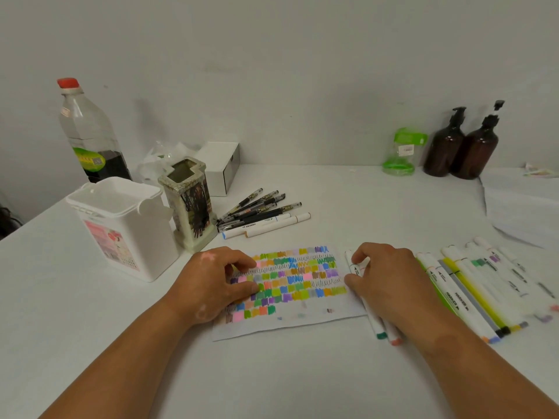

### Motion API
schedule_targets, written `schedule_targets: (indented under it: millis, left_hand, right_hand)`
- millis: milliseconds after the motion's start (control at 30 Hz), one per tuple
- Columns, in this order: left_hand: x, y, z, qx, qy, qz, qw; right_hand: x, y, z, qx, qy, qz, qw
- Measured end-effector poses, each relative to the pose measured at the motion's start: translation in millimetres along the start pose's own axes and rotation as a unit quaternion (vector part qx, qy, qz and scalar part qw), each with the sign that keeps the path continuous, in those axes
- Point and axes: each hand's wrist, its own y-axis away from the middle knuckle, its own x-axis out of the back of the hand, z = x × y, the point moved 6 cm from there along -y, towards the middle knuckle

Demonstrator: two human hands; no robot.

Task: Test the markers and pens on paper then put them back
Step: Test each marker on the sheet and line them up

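**Desk:** What's closest on your feed?

**Operator:** My left forearm (121, 358) and right forearm (484, 376), stretched over the near part of the white table (272, 385).

**Desk:** And the fingers?

**Operator:** On my right hand (390, 285) the fingers (367, 252) and thumb are curled round the far ends of two white markers (376, 323). These lie side by side, just beside the right edge of the paper (296, 285). Their green and salmon caps stick out on the near side, under my palm. My left hand (211, 282) grasps nothing. Its fingers (242, 261) are loosely bent, with the tips pressing on the left part of the sheet. The sheet lies flat, covered in rows of coloured swatches and scribbles.

**Desk:** Further out?

**Operator:** Right of my right hand I see a row of markers (472, 285) lying side by side on the table. Beyond the paper, a pile of black pens and white markers (260, 213) lies just right of an upright ceramic pen holder (190, 207). An open white tub (121, 231) stands to the holder's left, but I cannot tell whether they touch. Behind those are a bottle with a red cap (87, 131), with dark liquid low inside it, and a small white box (223, 167). Far right, by the wall, stand a clear jar with a green lid (400, 152) and two brown pump bottles (443, 149).
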Motion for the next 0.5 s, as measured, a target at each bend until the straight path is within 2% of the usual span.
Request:
schedule_targets:
  millis: [167,333,500]
  left_hand:
    - [-2.7,-2.1,-2.7,0.001,0.002,-0.002,1.0]
    - [-4.1,-2.9,-3.1,0.005,0.006,-0.006,1.0]
    - [-3.7,-3.4,-4.6,0.007,0.017,-0.008,1.0]
  right_hand:
    - [12.1,-4.5,-6.7,0.013,-0.026,-0.001,1.0]
    - [17.0,-39.1,-57.5,0.122,-0.044,0.012,0.991]
    - [-18.8,-84.8,-92.3,0.214,0.051,-0.053,0.974]
